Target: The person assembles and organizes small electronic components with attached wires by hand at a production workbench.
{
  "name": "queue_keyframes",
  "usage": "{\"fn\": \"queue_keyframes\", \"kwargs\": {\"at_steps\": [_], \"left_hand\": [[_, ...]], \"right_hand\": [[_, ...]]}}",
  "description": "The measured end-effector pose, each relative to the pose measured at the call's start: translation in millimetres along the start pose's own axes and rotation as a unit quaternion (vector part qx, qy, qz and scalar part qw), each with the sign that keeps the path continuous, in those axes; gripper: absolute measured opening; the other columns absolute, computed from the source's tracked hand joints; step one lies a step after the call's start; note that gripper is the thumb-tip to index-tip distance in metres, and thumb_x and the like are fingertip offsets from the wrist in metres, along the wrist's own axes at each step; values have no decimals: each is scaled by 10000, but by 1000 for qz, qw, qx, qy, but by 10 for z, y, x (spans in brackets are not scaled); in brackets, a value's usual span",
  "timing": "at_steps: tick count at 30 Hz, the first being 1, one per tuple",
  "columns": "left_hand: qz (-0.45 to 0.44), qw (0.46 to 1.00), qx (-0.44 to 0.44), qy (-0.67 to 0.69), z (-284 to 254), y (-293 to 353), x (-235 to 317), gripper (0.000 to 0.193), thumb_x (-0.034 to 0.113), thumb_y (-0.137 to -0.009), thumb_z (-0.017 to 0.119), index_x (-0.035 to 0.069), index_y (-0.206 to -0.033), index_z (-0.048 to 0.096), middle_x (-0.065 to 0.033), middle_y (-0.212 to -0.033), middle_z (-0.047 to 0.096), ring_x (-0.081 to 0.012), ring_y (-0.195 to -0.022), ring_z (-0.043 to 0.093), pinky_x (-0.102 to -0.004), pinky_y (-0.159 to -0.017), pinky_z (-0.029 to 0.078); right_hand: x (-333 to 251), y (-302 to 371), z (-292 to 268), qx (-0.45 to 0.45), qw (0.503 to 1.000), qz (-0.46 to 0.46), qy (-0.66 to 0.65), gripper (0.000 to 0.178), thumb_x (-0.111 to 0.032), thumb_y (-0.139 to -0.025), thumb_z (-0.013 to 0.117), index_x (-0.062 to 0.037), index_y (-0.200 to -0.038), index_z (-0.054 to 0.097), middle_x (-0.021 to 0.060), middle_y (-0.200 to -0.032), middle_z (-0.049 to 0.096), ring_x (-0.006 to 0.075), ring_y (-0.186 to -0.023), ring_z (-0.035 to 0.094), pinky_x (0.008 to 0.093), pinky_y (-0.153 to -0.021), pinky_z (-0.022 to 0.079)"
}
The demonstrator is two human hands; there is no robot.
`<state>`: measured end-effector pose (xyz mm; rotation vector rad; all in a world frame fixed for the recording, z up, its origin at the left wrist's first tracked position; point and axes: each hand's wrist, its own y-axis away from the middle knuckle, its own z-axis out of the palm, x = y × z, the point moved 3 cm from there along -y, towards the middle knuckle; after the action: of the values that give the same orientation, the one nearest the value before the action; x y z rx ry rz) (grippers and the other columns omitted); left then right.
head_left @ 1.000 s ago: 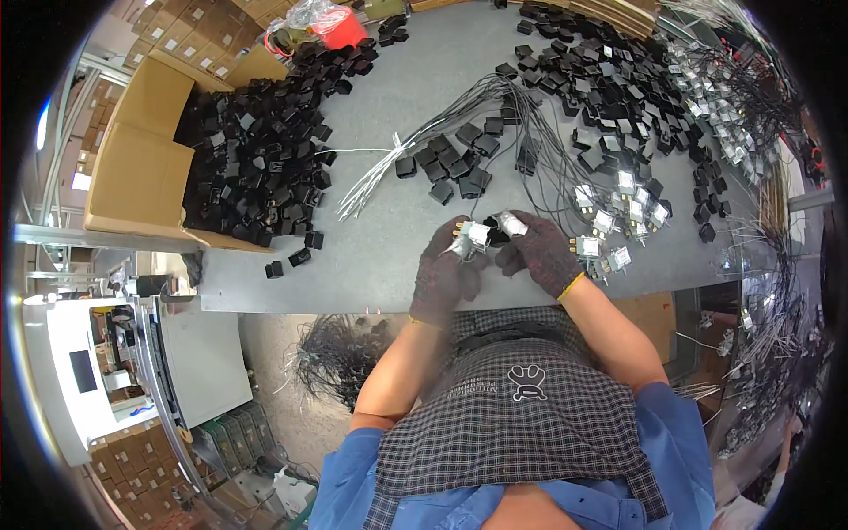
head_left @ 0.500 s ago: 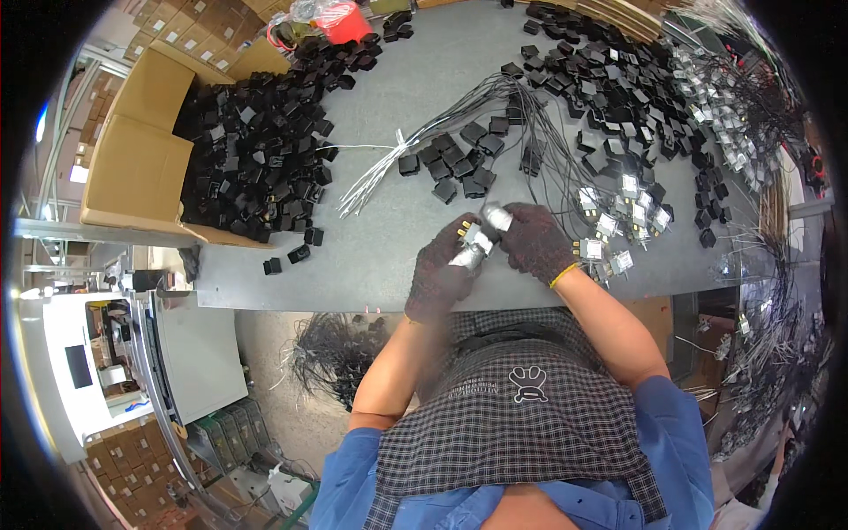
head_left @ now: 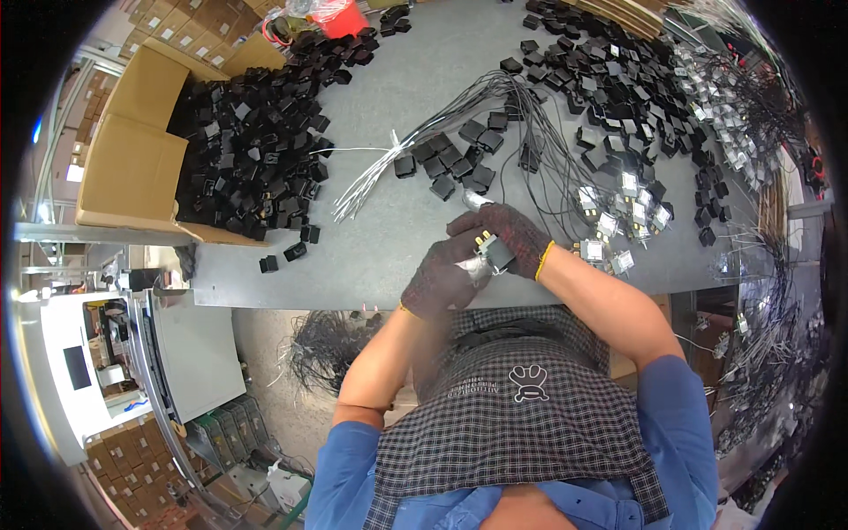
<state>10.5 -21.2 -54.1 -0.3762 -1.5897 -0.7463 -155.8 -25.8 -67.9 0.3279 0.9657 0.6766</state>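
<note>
My left hand (head_left: 439, 280) and my right hand (head_left: 508, 231), both in dark knitted gloves, meet over the near edge of the table. Between them is a small plug piece (head_left: 497, 253) with brass pins and a dark face. The left fingers close on it, and silver wrapping shows on the left thumb. My right hand lies against its far side, with a silver-wrapped fingertip pointing away; how far its fingers grip the piece is partly hidden. Just beyond lie several black plug housings (head_left: 450, 159) and a tied bundle of black cables (head_left: 468, 99) with pale ends.
A tipped cardboard box (head_left: 132, 168) spills black housings (head_left: 256, 159) on the left. More housings (head_left: 609, 88) cover the far right. White pinned plug pieces (head_left: 608, 225) lie right of my hands. A red container (head_left: 340, 18) stands at the back; cables (head_left: 331, 349) hang below the table.
The plug piece has turned from its pale face to its dark face. My right hand has shifted left and closer over it; its silver-wrapped fingertip now points farther away.
</note>
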Motion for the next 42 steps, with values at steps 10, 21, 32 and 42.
{"fn": "queue_keyframes", "kwargs": {"at_steps": [10, 21, 32, 42], "left_hand": [[80, 953, 274, 98, -352, 348, -12, 546, 70, -891, 660, 29, -1435, 668, -37, -927, 697, -106, -690, 628, -277, -583, 512], [83, 946, 313, 5, -193, 348, -90, 472, 53, -936, 641, 24, -1405, 673, -50, -965, 685, -102, -713, 616, -259, -614, 512], [-30, 903, 160, -397, -36, -20, -137, 730, 294, -824, 895, 89, -1471, 624, -179, -1277, 704, -332, -1102, 744, -397, -889, 616], [-15, 885, 170, -433, 14, -327, -159, 835, 705, -862, 743, 197, -1500, 567, -151, -1262, 700, -405, -1106, 737, -514, -930, 585]], "right_hand": [[182, -71, -26, -65, 995, 57, -58, 562, -500, -1137, 393, -31, -1072, 697, 152, -890, 732, 305, -595, 680, 430, -504, 528], [193, -203, 133, 55, 988, -19, -140, 337, -367, -1083, 596, -46, -1000, 654, 93, -855, 694, 224, -686, 677, 386, -491, 475], [-206, 221, -2, 153, 844, -75, 509, 616, -600, -1066, 524, -43, -1214, 741, 241, -1144, 756, 441, -1110, 706, 521, -984, 536], [-202, 429, -526, 303, 688, -298, 587, 517, -311, -1006, 721, -82, -1458, 619, 195, -1407, 694, 382, -1205, 717, 451, -1025, 577]]}}
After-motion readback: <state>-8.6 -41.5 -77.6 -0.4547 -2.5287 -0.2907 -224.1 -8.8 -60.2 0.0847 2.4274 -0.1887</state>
